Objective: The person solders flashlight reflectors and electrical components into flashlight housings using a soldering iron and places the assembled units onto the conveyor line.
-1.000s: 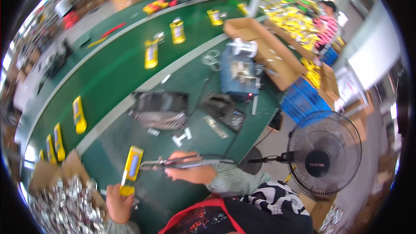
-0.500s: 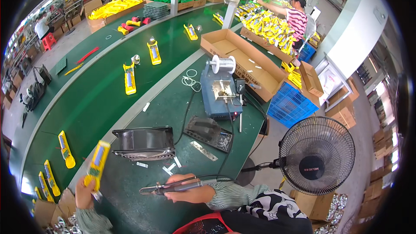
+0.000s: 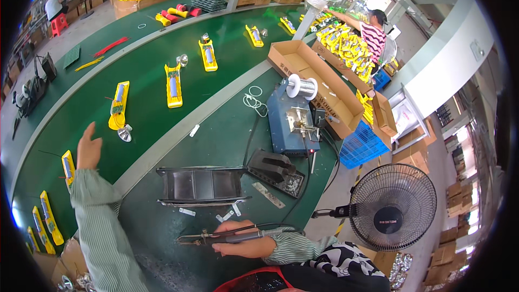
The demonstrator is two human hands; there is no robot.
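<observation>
My left hand [image 3: 89, 148] reaches out over the green belt [image 3: 146, 124], holding nothing, its index finger stretched and thumb apart. Just beyond it lies a yellow plastic housing [image 3: 118, 109] with a blue-grey cylinder and green circuit board, a shiny reflector cup [image 3: 125, 133] beside its near end. Another yellow housing [image 3: 68, 167] rests on the belt left of my wrist. Low over the bench, my right hand [image 3: 246, 242] grips a soldering iron [image 3: 216, 236], its tip toward the left. Its cable runs off to the right.
A black box fan [image 3: 203, 185] lies on the bench [image 3: 157, 227]. Behind stand a blue solder-feeding machine [image 3: 292, 121] with a wire spool and a black tray [image 3: 275, 173]. A standing fan [image 3: 392, 207] is at right. A co-worker [image 3: 373, 40] sits by piled yellow housings.
My left hand has let go of the yellow housing, which now lies on the belt, and has moved up and forward. My right hand keeps the soldering iron. The view has shifted.
</observation>
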